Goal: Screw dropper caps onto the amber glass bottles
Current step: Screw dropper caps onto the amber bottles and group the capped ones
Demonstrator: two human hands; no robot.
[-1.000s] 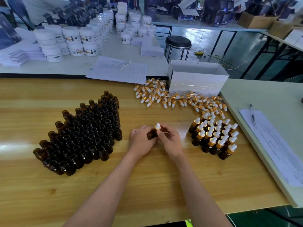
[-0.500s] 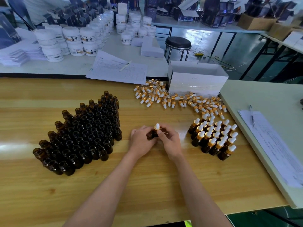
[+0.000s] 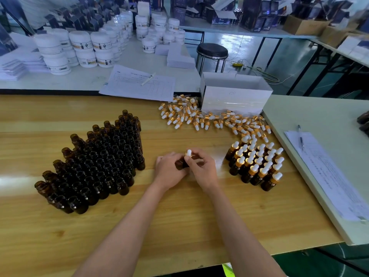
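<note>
The wooden table [image 3: 179, 226] spans the near field and carries all task items. A white rear table [image 3: 139, 56] butts against its far edge and holds stacked white jars [image 3: 83, 48] and a printed sheet [image 3: 139, 84]. A pale side table [image 3: 319, 116] adjoins the right edge and holds a stack of forms [image 3: 327, 172] with a pen [image 3: 300, 136] lying on top.

The uncapped bottles [image 3: 99, 160], amber glass, stand upright in a dense block on the left half of the wooden table, mouths open. A white box [image 3: 233, 98] sits at the far edge, right of centre. The loose dropper caps [image 3: 209, 118] lie scattered on their sides in front of and to the left of the box, trailing toward the right. The capped bottles [image 3: 257, 164] stand in tight rows near the right edge, just below the end of that trail.

Both hands meet at the table centre, between the two bottle groups. The left hand [image 3: 169, 168] has its fingers curled around the body of a single amber bottle [image 3: 184, 163], which is largely hidden. The right hand [image 3: 203, 168] has its fingers curled and pinches the gold collar of the dropper cap [image 3: 188, 152] seated on the bottle neck; the white bulb projects above the fingertips. How far the cap is threaded on cannot be determined.
</note>
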